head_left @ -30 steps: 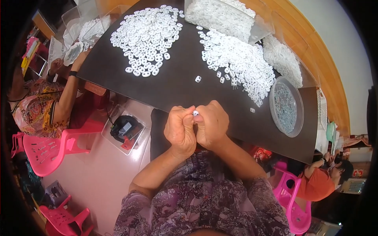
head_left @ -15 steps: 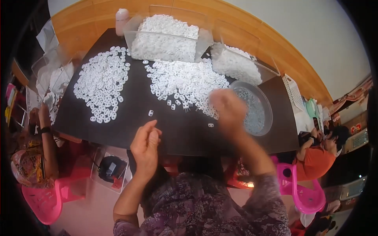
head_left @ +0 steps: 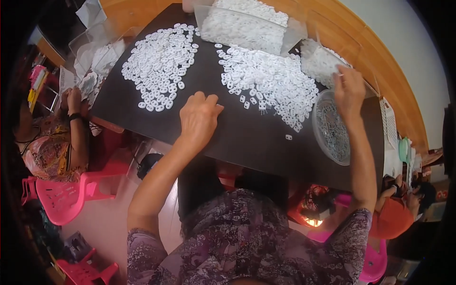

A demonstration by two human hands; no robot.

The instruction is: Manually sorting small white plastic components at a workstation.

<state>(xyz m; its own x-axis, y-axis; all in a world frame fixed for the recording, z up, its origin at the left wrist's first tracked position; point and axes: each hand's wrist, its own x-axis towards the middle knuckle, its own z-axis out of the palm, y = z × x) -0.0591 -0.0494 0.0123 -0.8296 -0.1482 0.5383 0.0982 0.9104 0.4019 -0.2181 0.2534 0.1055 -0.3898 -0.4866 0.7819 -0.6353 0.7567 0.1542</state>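
Observation:
My left hand (head_left: 200,116) rests low over the dark table near its front edge, fingers curled down and thumb pointing right; whatever they close on is hidden beneath. My right hand (head_left: 350,90) reaches past the far rim of a clear round bowl (head_left: 315,121) of small metal pins. Its bent fingertips are at a clear bin (head_left: 319,61) of white parts, and I cannot make out what they hold. Between my hands spreads a pile of small white two-hole plastic pieces (head_left: 266,76). One loose white piece (head_left: 289,137) lies in front of it.
A second pile of white oval two-hole pieces (head_left: 159,66) lies at the left. A large clear bin (head_left: 242,35) full of white pieces stands at the back. One person sits at the left by a pink chair (head_left: 61,199), another in an orange top (head_left: 392,218) at the right.
The whole view has shifted and tilted. My left hand has turned palm down, over where a single white piece lay. My right hand has moved from the middle pile to the right bin.

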